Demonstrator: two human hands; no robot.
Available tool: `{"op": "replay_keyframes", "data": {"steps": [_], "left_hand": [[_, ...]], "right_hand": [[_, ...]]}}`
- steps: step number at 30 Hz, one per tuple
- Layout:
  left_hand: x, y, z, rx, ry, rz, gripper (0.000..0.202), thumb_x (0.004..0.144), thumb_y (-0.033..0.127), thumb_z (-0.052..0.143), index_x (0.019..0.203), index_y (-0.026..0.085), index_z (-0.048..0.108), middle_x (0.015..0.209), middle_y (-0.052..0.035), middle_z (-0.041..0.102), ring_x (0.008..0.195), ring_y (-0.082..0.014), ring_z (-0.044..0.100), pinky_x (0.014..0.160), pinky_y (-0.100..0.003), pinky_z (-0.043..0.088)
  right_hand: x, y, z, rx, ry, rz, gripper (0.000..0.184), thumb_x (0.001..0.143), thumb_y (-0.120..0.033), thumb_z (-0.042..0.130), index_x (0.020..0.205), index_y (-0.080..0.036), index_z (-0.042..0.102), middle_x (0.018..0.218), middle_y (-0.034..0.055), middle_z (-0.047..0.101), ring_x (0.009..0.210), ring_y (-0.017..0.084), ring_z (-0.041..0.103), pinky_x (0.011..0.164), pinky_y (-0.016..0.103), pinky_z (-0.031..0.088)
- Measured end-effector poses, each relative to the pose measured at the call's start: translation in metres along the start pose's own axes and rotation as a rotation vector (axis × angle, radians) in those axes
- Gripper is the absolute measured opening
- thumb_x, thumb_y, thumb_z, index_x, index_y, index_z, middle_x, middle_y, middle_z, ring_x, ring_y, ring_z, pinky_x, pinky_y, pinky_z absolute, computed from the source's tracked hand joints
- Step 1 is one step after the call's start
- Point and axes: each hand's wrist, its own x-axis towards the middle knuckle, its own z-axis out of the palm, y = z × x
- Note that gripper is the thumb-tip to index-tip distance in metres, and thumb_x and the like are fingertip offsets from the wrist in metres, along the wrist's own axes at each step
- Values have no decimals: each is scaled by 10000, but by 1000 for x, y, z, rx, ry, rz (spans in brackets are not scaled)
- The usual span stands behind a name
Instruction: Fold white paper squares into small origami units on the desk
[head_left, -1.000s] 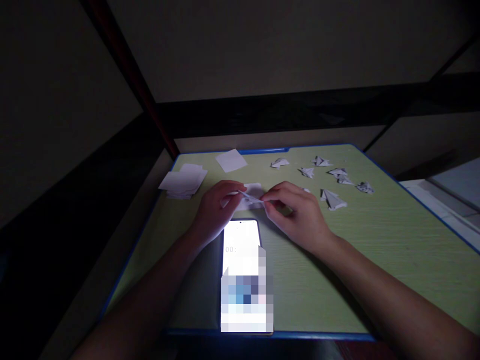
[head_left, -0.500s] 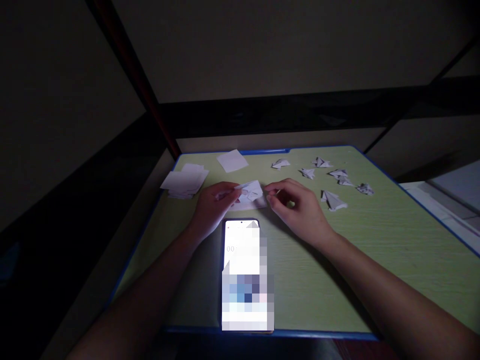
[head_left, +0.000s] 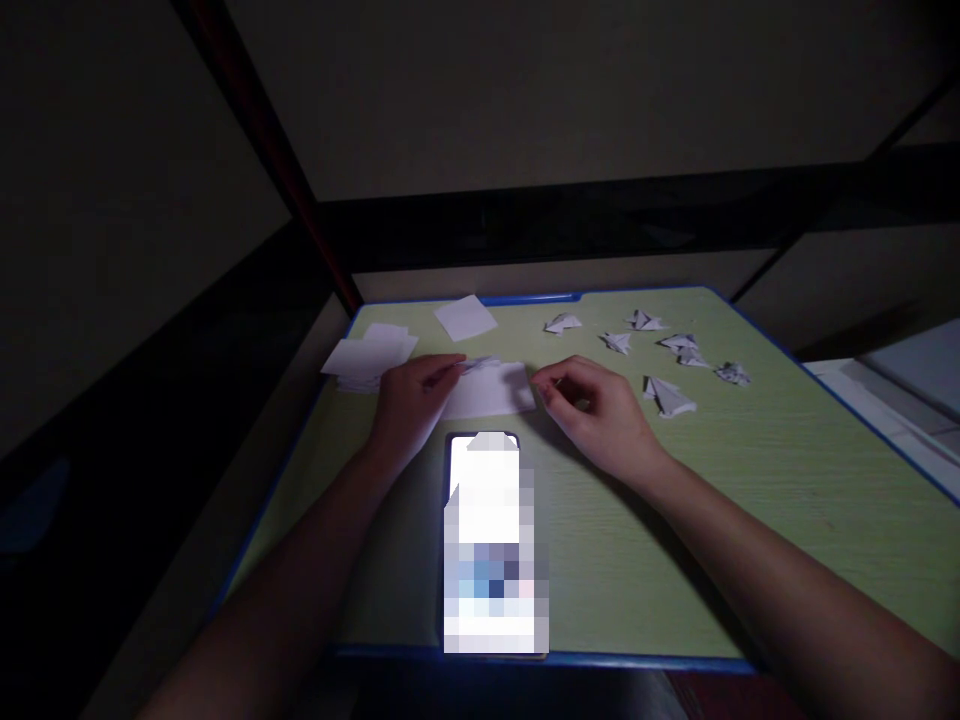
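Observation:
A small folded piece of white paper [head_left: 481, 365] is pinched between the thumb and fingers of my left hand [head_left: 411, 405]; it shows nearly edge-on. Beneath it, a flat white sheet of paper [head_left: 491, 392] lies on the table, its left part hidden by my left hand. My right hand [head_left: 604, 420] is beside the sheet's right edge, with the fingers curled in toward the thumb and nothing visible in them. Whether its fingertips touch the sheet, I cannot tell.
A lit phone [head_left: 491, 600] lies in front of my hands on the green table [head_left: 750, 540]. Several folded paper pieces [head_left: 667, 396] are spread at the right. A stack of white sheets [head_left: 369, 358] lies at the left, and a single square sheet [head_left: 466, 318] at the back.
My left hand has tilted the folded paper and moved it slightly left and away, so its broad face no longer shows and more of the sheet below does. My right hand has barely moved.

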Motion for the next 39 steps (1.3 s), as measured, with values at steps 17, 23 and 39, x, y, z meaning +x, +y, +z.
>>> {"op": "replay_keyframes", "data": {"steps": [17, 23, 39], "left_hand": [[0, -6, -5, 235, -118, 117, 301, 862, 202, 535, 1118, 175, 693, 1188, -61, 690, 1085, -203, 647, 999, -369, 488], [7, -11, -15, 439, -116, 174, 368, 837, 103, 446, 1119, 151, 678, 1140, -80, 697, 1067, -196, 635, 1002, -370, 473], [-2, -7, -8, 558, -423, 249, 713, 718, 475, 728, 1335, 192, 513, 1278, -131, 604, 1130, -286, 568, 940, -434, 458]], "right_hand": [[0, 1, -1, -14, 8, -29, 117, 848, -221, 575, 860, -172, 680, 819, 44, 651, 675, 147, 569, 608, 294, 424], [1, 2, -2, -23, 5, -26, 137, 851, -242, 570, 850, -165, 683, 810, 51, 655, 679, 153, 567, 610, 305, 427], [-1, 2, -3, -53, 1, 21, 137, 822, -253, 581, 862, -184, 692, 839, 57, 691, 691, 172, 602, 631, 326, 448]]}}
